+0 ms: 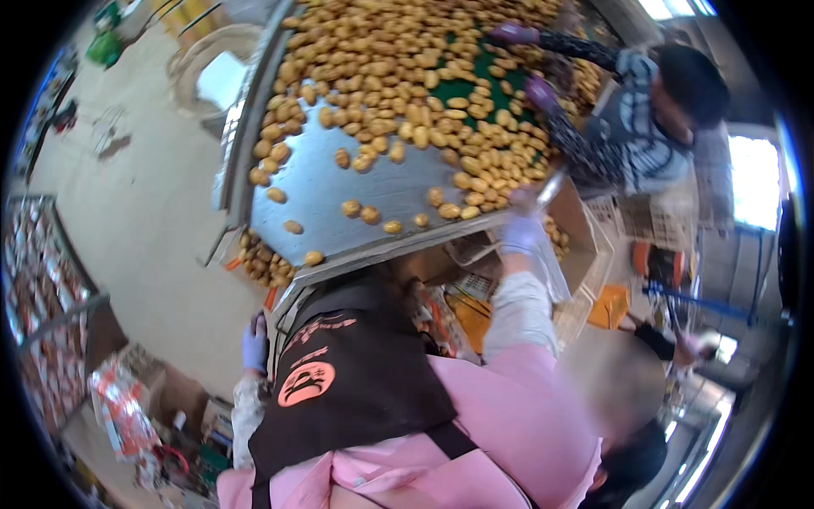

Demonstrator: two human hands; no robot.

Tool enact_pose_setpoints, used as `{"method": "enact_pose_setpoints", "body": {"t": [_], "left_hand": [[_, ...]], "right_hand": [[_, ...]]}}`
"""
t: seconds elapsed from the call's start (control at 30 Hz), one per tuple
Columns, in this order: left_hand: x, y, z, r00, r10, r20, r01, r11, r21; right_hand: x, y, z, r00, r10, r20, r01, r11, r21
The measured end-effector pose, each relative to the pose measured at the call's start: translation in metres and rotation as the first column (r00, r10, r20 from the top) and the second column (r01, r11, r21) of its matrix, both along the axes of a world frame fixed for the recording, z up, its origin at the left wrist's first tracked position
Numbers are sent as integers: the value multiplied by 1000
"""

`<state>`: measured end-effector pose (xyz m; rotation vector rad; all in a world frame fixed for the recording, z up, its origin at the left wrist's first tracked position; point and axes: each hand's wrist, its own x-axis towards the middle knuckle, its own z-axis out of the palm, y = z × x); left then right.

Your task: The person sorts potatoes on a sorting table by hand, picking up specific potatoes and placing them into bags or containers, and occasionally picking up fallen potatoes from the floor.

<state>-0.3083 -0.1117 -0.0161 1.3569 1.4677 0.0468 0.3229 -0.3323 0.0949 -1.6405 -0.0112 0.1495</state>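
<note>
Small oval yellow-brown produce (375, 70) is piled thickly over a sloping metal sorting table (305, 184), thinning to loose pieces near the front lip. My right hand (521, 232), in a light purple glove, reaches to the table's front right corner, beside the pieces there. Its fingers are blurred, so I cannot tell whether they hold anything. Whitish plastic sheeting (554, 270) hangs against that wrist. Low at my left side, my left hand (254, 343), also gloved, hangs near a thin metal bar (275, 343). Nothing shows in it, and its fingers look loosely extended.
A co-worker (642, 127) in purple gloves reaches over the pile from the right. Below the left corner, a container of produce (264, 264) stands by the table. An open cardboard box (575, 235) sits at right. Packets (127, 407) lie at lower left.
</note>
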Motion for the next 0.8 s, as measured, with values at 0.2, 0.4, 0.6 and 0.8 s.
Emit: {"method": "enact_pose_setpoints", "body": {"t": [0.2, 0.4, 0.6, 0.8], "left_hand": [[24, 32, 10, 995, 95, 42, -97, 994, 40], [40, -13, 11, 949, 292, 122, -268, 946, -182], [14, -75, 8, 873, 478, 99, -474, 878, -62], [-7, -68, -10, 884, 465, -40, -461, 884, 83]], "right_hand": [[28, -25, 5, 870, 60, 490, 478, 143, -866], [-143, 154, -141, 601, 799, -25, -340, 227, -913], [-294, 241, -104, 19, 812, -583, -613, -451, -648], [-291, 427, -72, 127, 951, 281, -572, 302, -763]]}}
